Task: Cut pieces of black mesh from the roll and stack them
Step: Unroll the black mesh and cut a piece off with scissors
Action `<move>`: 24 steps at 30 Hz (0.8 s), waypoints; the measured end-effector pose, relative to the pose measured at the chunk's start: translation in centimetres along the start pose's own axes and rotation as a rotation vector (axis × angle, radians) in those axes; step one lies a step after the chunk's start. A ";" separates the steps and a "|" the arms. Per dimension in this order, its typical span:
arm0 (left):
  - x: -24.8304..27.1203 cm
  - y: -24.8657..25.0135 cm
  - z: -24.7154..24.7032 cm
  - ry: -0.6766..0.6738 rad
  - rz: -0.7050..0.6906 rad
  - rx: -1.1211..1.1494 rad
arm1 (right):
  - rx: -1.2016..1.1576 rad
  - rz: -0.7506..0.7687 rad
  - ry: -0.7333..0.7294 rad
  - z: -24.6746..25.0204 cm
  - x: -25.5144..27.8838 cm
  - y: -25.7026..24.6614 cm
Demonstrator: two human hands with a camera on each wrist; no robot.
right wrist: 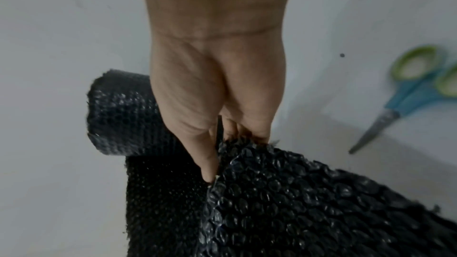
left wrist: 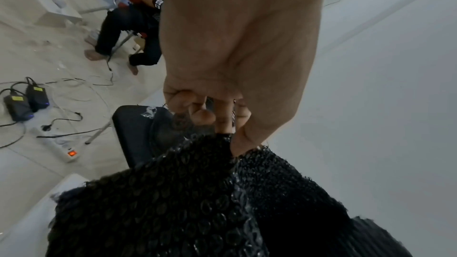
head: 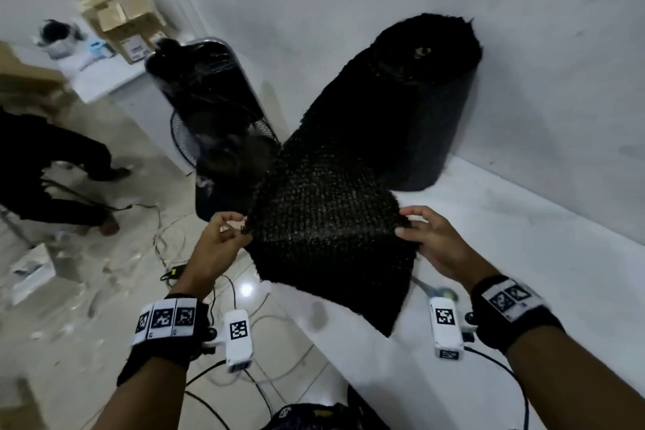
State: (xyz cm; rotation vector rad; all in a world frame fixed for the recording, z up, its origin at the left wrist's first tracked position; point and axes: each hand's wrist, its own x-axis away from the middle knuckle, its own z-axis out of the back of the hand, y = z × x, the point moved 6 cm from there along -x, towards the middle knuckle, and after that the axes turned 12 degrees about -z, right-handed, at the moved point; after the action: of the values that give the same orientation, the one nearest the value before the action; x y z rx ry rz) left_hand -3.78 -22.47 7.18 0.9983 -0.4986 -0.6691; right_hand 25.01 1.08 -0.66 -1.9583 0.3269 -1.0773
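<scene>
The room is dim, with flat, bluish-grey light. A small bright glare spot sits on the glossy floor tile (head: 246, 290) just beside the black mesh (head: 328, 234). The mesh reads nearly featureless black, faintly glinting. Both wrist views are soft; the scissors (right wrist: 405, 97) are blurred. Edges bend with wide-angle distortion.

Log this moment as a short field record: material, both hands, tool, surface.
material: black bubble-textured mesh sheet, pulled out from the upright black roll, not cut off
left hand: pinches the sheet's left edge
right hand: pinches the sheet's right edge
tool: blue-and-green-handled scissors, lying unheld on the white table
surface: roll stands on the table against the wall
</scene>
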 end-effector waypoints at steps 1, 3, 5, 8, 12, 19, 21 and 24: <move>0.0 0.4 -0.2 -0.050 -0.019 -0.018 | 0.051 0.021 -0.002 0.4 0.5 -0.4; 0.2 1.4 -0.8 -0.155 -0.090 -0.091 | 0.178 0.067 0.045 1.6 1.4 -0.9; 0.7 2.8 -1.5 -0.254 -0.198 -0.154 | 0.302 0.117 0.114 2.6 2.3 -1.2; 1.6 5.0 -2.0 -0.305 -0.363 -0.196 | 0.469 0.206 0.208 3.3 3.1 -1.5; 1.6 6.0 -1.5 -0.302 -0.438 -0.215 | 0.457 0.237 0.264 3.1 4.0 -2.2; 2.4 5.5 1.0 -0.117 -0.271 -0.092 | 0.380 0.160 -0.014 1.2 5.2 -2.7; 2.8 4.8 1.4 -0.163 -0.286 -0.221 | 0.498 0.218 0.084 1.3 5.0 -2.9; 3.0 4.1 2.3 -0.127 -0.326 -0.390 | 0.675 0.293 0.174 0.7 4.7 -3.5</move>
State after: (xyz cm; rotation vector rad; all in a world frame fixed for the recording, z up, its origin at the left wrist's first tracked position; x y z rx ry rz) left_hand -2.12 -24.45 12.09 0.6733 -0.2992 -1.0811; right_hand 27.81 0.90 4.53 -1.1835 0.2839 -0.9985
